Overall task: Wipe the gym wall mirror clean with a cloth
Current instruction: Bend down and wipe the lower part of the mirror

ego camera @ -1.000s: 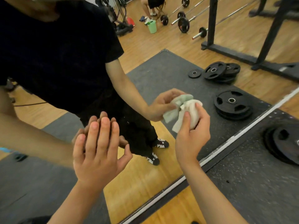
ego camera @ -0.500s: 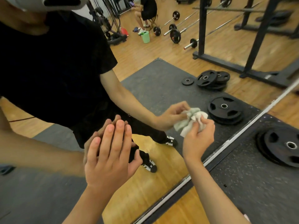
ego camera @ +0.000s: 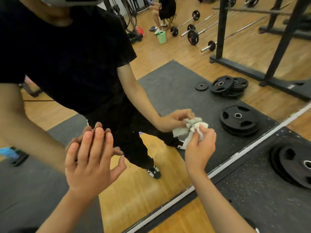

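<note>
Head view: the right hand grips the crumpled white-and-green cloth against the large gym wall mirror, low right. The left hand rests flat on the glass, fingers straight. A flatter cloth and even, overlapping strokes would likely clean better.

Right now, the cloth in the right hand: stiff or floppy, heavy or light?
Probably floppy: the cloth bunches into folds in the right hand's grip, a loose tail drooping below. Likely light: a pinch alone holds it against the mirror. Pushed, it would likely crumple rather than slide flat.
</note>
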`<state>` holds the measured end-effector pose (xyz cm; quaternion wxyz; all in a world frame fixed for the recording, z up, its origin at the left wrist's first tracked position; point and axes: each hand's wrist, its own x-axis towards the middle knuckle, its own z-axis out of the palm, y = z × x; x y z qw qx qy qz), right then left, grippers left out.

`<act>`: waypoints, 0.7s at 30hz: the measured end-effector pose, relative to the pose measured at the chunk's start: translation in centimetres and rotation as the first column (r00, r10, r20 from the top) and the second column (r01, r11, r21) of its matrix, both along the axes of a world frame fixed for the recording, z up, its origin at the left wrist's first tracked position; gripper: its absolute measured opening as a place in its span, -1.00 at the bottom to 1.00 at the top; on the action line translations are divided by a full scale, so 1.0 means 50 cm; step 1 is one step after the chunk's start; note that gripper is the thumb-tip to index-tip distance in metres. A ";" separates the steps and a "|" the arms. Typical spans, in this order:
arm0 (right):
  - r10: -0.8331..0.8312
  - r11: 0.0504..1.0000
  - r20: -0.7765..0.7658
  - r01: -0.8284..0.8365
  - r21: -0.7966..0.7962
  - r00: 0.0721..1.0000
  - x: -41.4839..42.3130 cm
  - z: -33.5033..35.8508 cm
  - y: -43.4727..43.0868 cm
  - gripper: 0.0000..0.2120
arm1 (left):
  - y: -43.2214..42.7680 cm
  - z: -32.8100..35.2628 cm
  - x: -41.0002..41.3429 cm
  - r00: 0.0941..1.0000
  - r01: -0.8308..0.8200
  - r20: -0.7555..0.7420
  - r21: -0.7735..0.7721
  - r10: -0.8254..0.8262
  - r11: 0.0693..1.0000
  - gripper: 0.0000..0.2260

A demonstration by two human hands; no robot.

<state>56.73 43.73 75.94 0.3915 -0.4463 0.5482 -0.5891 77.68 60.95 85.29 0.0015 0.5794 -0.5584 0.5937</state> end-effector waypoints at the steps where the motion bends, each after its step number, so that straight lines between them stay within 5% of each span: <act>1: 0.034 0.997 0.031 -0.032 -0.064 0.999 -0.005 0.025 0.006 -0.85 | 0.002 0.003 -0.004 1.000 -0.003 -0.018 0.013 0.003 1.000 -0.15; 6: 0.154 0.901 0.011 -0.136 -0.411 0.988 -0.033 0.110 -0.012 -0.82 | -0.009 0.011 -0.090 0.962 0.084 -0.263 0.045 -0.069 0.995 -0.27; 12: 0.213 0.828 -0.193 -0.281 -0.484 0.958 -0.077 0.054 -0.102 -0.71 | -0.150 0.047 -0.228 0.926 0.230 -0.320 0.052 -0.202 0.972 -0.31; 16: 0.170 0.879 -0.264 -0.268 -0.395 0.949 -0.104 -0.032 -0.144 -0.79 | -0.244 0.078 -0.245 0.937 0.152 -0.329 0.088 -0.115 0.985 -0.23; 21: 0.226 0.946 -0.187 -0.262 -0.193 0.956 -0.147 -0.100 -0.163 -0.93 | -0.290 0.049 -0.219 0.992 -0.055 -0.111 0.022 0.057 0.998 -0.17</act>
